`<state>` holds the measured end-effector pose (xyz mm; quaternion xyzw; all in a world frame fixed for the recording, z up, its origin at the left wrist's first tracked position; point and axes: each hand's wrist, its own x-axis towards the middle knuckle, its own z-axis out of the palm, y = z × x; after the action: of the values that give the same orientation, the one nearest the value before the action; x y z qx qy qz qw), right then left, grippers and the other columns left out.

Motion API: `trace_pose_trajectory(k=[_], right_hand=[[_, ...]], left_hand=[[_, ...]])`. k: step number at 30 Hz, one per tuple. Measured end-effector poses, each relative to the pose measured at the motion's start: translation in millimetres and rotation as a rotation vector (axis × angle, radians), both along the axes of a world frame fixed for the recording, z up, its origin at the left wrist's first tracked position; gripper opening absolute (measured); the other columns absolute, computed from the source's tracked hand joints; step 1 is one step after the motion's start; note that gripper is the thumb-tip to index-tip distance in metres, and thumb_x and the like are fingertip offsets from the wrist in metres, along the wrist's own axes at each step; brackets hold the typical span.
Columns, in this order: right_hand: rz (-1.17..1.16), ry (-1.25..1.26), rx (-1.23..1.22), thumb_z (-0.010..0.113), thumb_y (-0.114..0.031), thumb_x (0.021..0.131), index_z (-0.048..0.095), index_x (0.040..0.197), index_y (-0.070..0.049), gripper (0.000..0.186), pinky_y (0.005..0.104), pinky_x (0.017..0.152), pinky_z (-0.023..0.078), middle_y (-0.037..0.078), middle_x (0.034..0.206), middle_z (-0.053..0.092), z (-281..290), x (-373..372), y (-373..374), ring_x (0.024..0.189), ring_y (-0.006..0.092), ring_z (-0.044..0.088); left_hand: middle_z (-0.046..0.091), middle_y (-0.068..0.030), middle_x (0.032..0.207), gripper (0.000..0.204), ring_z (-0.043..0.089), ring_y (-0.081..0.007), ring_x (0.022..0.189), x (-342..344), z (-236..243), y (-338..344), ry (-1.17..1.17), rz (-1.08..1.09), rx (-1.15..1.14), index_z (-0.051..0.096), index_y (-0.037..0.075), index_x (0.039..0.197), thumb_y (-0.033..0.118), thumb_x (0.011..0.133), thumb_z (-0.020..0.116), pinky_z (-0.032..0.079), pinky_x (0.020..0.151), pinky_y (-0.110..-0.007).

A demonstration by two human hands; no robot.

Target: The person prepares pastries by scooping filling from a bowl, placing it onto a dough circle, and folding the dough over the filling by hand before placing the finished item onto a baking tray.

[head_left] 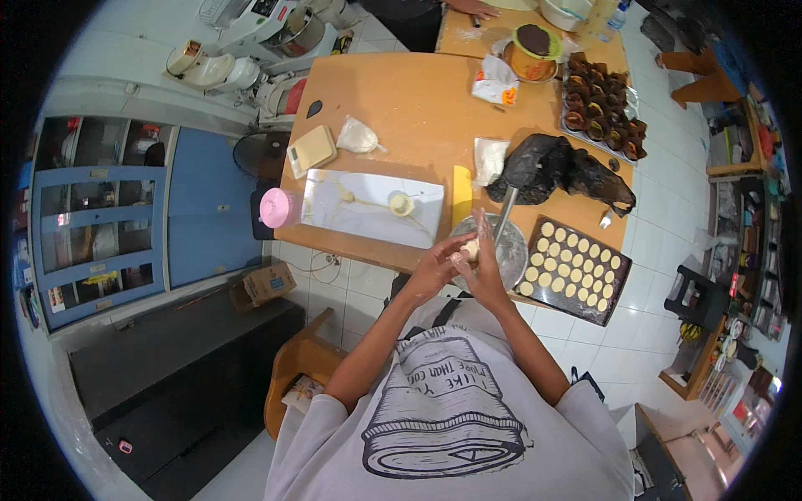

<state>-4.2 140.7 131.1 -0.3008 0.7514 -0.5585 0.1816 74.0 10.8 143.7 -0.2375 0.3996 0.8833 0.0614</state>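
My left hand [434, 271] and my right hand [486, 271] meet over the near edge of the table, closed around a small pale lump of dough [472, 249]. White smears coat my fingers, and the right-hand fingers point upward beside the lump. Just beyond and under the hands sits a metal bowl [511, 255] dusted white inside, partly hidden by them. A utensil with a flat metal handle [508, 204] leans up out of the bowl. To the right, a dark baking tray [606, 316] carries rows of pale flat dough rounds.
Left of the bowl lie a yellow sheet [462, 194], a smeared white tray [322, 200] and a pink-lidded container [277, 207]. Behind are a kitchen scale [312, 152], white powder bags [359, 135], a black plastic bag [543, 167] and brown-paper-cupped cakes [597, 108]. Another person's hand [476, 8] rests at the far table.
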Motion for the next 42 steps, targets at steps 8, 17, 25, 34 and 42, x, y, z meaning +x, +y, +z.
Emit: trace_pose_trajectory(k=[8, 17, 25, 34, 42], right_hand=[[0.13, 0.156, 0.193, 0.067, -0.043, 0.091, 0.014, 0.159, 0.001, 0.097, 0.0555, 0.121, 0.013, 0.025, 0.164, 0.012, 20, 17, -103, 0.151, 0.046, 0.014], [0.02, -0.204, 0.081, 0.06, -0.024, 0.099, 0.03, 0.154, -0.002, 0.066, 0.0456, 0.109, 0.041, 0.02, 0.157, 0.03, 19, 62, -169, 0.141, 0.0355, 0.038], [0.036, -0.362, 0.055, 0.062, -0.015, 0.098, 0.045, 0.144, 0.0, 0.051, 0.0392, 0.096, 0.053, 0.021, 0.137, 0.055, -11, 83, -232, 0.114, 0.0283, 0.064], [-0.035, -0.127, 0.313, 0.063, -0.008, 0.095, 0.064, 0.122, 0.002, 0.029, 0.0352, 0.08, 0.057, 0.02, 0.105, 0.072, -43, 61, -270, 0.092, 0.0269, 0.072], [0.066, 0.069, 0.399, 0.061, -0.006, 0.093, 0.068, 0.114, 0.001, 0.023, 0.0368, 0.076, 0.057, 0.02, 0.098, 0.072, -45, 34, -273, 0.085, 0.0302, 0.072]], left_hand=[[0.066, -0.0037, 0.113, 0.033, 0.063, -0.0104, 0.098, 39, 5, -103, -0.071, 0.238, 0.081, 0.06, 0.002, 0.126, 0.013, 0.096, 0.068, 0.054, 0.085, -0.025], [0.065, -0.0066, 0.117, 0.036, 0.063, -0.014, 0.101, 73, -22, -212, -0.029, 0.207, -0.284, 0.059, 0.002, 0.132, 0.012, 0.098, 0.066, 0.054, 0.087, -0.028], [0.066, -0.0086, 0.112, 0.031, 0.064, -0.0158, 0.096, 82, -48, -272, -0.024, 0.088, -0.493, 0.064, 0.003, 0.121, 0.013, 0.093, 0.072, 0.053, 0.086, -0.029], [0.055, -0.0158, 0.115, 0.031, 0.063, -0.0318, 0.101, 68, -82, -303, 0.172, -0.102, -1.135, 0.063, 0.0, 0.113, 0.015, 0.087, 0.073, 0.053, 0.087, -0.04], [0.058, -0.0169, 0.113, 0.037, 0.06, -0.0376, 0.104, 63, -81, -303, 0.312, -0.061, -1.261, 0.058, 0.003, 0.118, 0.008, 0.084, 0.071, 0.052, 0.087, -0.045]])
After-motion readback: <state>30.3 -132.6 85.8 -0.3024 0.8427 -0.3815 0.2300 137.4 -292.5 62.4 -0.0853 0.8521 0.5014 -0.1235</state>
